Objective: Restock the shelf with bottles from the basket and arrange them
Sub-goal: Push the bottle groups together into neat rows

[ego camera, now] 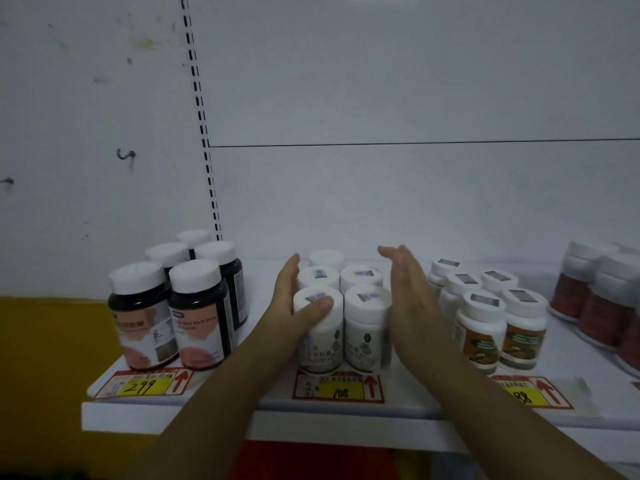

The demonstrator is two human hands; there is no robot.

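Shelf (242,393) is white, backed by a scuffed pale panel with a slotted upright (204,133) far left; a yellow wall (45,358) shows at lower left. 3 price tags lie on the near edge. White bottles (367,323), 5 visible, stand at centre. Left hand (294,306) lies flat against their left side, thumb over 1 cap; right hand (405,299), fingers straight, presses their right side. Dark bottles (173,306) stand left, orange-labelled bottles (485,323) right.

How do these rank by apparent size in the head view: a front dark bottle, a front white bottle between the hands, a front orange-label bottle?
1. Dark bottle, largest.
2. White bottle and orange-label bottle: look alike, so not ranked.
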